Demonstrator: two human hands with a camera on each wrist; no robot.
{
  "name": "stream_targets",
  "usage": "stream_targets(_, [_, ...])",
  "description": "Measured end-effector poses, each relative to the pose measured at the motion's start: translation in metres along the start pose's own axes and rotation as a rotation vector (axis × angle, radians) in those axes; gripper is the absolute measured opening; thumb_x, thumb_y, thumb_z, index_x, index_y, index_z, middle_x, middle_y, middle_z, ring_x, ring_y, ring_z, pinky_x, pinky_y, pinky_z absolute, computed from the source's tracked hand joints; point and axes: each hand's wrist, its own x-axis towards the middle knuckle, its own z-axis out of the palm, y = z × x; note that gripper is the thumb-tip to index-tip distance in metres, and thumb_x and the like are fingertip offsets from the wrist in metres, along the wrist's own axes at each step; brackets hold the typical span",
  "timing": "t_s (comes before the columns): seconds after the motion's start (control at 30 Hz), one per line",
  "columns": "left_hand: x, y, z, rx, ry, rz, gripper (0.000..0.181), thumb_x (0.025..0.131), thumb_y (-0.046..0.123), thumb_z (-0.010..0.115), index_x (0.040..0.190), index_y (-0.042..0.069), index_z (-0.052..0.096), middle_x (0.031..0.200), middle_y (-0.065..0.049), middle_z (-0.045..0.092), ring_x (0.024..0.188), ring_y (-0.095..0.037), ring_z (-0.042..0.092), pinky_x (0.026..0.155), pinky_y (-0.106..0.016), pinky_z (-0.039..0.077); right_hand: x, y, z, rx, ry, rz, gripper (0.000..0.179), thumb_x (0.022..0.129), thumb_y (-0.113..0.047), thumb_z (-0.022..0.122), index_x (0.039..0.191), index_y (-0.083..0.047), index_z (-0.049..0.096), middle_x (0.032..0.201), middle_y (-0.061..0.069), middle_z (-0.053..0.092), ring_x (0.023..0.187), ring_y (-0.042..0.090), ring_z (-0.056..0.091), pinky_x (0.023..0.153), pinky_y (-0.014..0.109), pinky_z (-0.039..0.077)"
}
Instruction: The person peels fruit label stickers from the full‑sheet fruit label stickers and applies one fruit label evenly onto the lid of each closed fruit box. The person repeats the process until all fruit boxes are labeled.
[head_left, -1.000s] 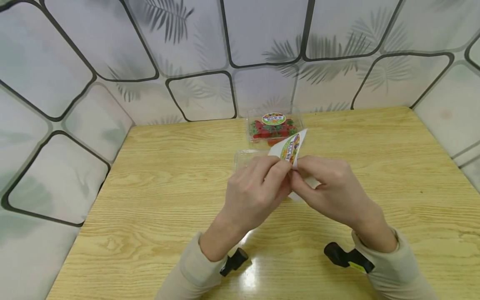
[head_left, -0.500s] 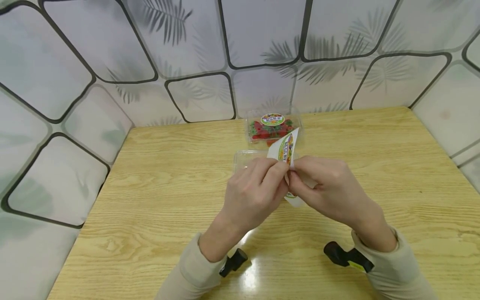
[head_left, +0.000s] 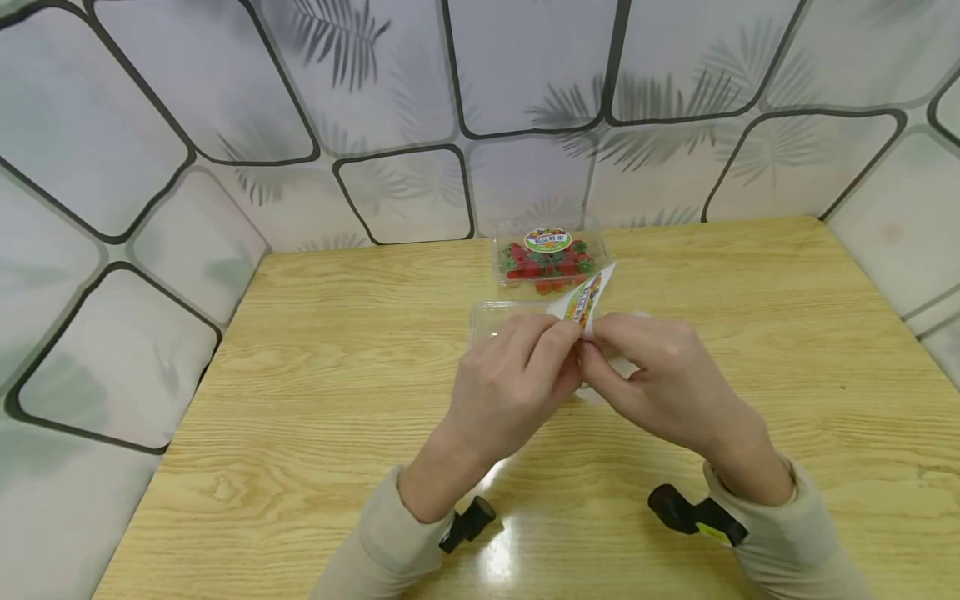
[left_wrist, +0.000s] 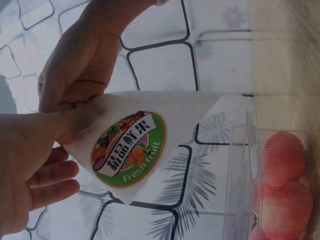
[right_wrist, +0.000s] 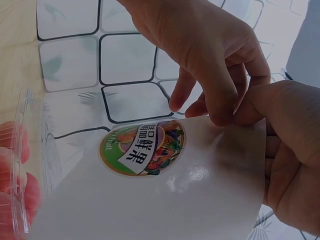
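Observation:
A white backing sheet [head_left: 604,277] bearing oval "Fresh fruit" stickers [left_wrist: 129,150] is held up between both hands, bent along its length. My left hand [head_left: 513,379] pinches its edge between thumb and finger. My right hand [head_left: 667,375] pinches the same edge right beside it, fingertips touching or nearly so. In the right wrist view, one sticker [right_wrist: 142,148] lies flat on the sheet. Below and behind the hands stands a clear plastic box [head_left: 487,315], mostly covered by them. The left wrist view shows red round fruit [left_wrist: 285,210] inside it.
Farther back on the wooden table [head_left: 315,375], near the wall, sits another clear box of strawberries [head_left: 543,267] with an oval sticker [head_left: 547,240] on its lid. A patterned wall [head_left: 405,192] borders the table at the back and sides.
The sheet tilts and shifts slightly between frames, and its lower end shows less now than half a second ago. Both hands stay nearly in place, still pinching it.

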Motion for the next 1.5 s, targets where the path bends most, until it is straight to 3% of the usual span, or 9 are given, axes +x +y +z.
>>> stream_targets(0.3, [0.0007,-0.0008,-0.0017,-0.023,0.000,0.003,0.007,0.085,0.009,0.065,0.091,0.006,0.064,0.082,-0.001,0.065,0.070,-0.015,0.063,0.061,-0.023,0.053,0.0013,0.0001,0.0007,-0.019,0.009,-0.010,0.018,0.088,-0.004,0.053,0.072,-0.010,0.055,0.066,-0.005,0.053,0.057,0.005,0.042,0.050,0.017,0.037])
stream_targets(0.57, [-0.0003,-0.0006,-0.0003,-0.022,-0.012,-0.006,0.007,0.086,0.010,0.065,0.092,0.006,0.063,0.084,-0.001,0.065,0.071,-0.015,0.062,0.060,-0.023,0.053,0.0009,0.0011,0.0006,-0.025,0.011,-0.018,0.018,0.090,-0.007,0.054,0.072,-0.009,0.056,0.066,-0.004,0.056,0.058,0.007,0.045,0.052,0.018,0.038])
stream_targets(0.87, [-0.0006,-0.0013,0.0003,-0.024,-0.012,-0.006,0.007,0.086,0.009,0.064,0.091,0.006,0.062,0.083,-0.001,0.065,0.071,-0.015,0.062,0.060,-0.023,0.052,0.0029,0.0013,0.0020,-0.049,0.039,-0.057,0.020,0.090,-0.008,0.053,0.069,-0.011,0.052,0.062,-0.006,0.050,0.055,0.005,0.039,0.049,0.018,0.035])
stream_targets(1.5, [-0.0010,-0.0007,0.0012,-0.012,-0.027,0.001,0.007,0.087,0.010,0.063,0.092,0.006,0.063,0.083,-0.001,0.065,0.071,-0.014,0.062,0.058,-0.023,0.051,0.0021,0.0003,0.0009,-0.061,0.028,-0.034,0.022,0.089,-0.007,0.053,0.067,-0.012,0.049,0.061,-0.006,0.047,0.056,0.007,0.036,0.049,0.018,0.030])
